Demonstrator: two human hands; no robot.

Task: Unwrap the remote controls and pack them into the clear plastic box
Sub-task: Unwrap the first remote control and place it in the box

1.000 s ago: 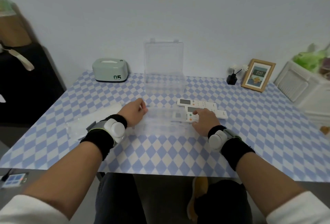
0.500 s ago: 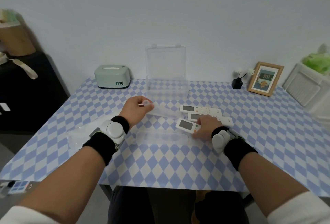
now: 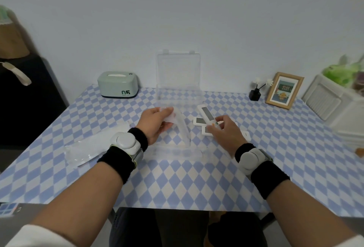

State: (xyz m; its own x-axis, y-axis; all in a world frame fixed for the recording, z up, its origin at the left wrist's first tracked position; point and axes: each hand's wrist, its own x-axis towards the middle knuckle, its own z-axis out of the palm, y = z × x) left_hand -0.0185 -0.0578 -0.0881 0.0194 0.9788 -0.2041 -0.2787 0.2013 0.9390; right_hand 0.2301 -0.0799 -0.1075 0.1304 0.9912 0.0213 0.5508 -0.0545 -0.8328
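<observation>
My right hand (image 3: 226,131) grips a white remote control (image 3: 207,114) by its lower end and holds it tilted above the table, screen end toward the clear plastic box (image 3: 178,91). Two more white remotes (image 3: 198,121) lie flat under and beside that hand. My left hand (image 3: 155,123) pinches a clear plastic wrapper (image 3: 180,128) that hangs down in a curve to the table. The box stands at the back middle with its lid upright and its tray looks empty.
Another empty clear wrapper (image 3: 88,148) lies at the left on the blue checked table (image 3: 177,183). A mint tissue box (image 3: 118,85) stands back left. A small black vase (image 3: 255,94) and a framed picture (image 3: 283,90) stand back right, a white crate (image 3: 334,103) beyond.
My right hand has pulled one remote free and lifted it toward the box. My left hand has raised the emptied wrapper off the table.
</observation>
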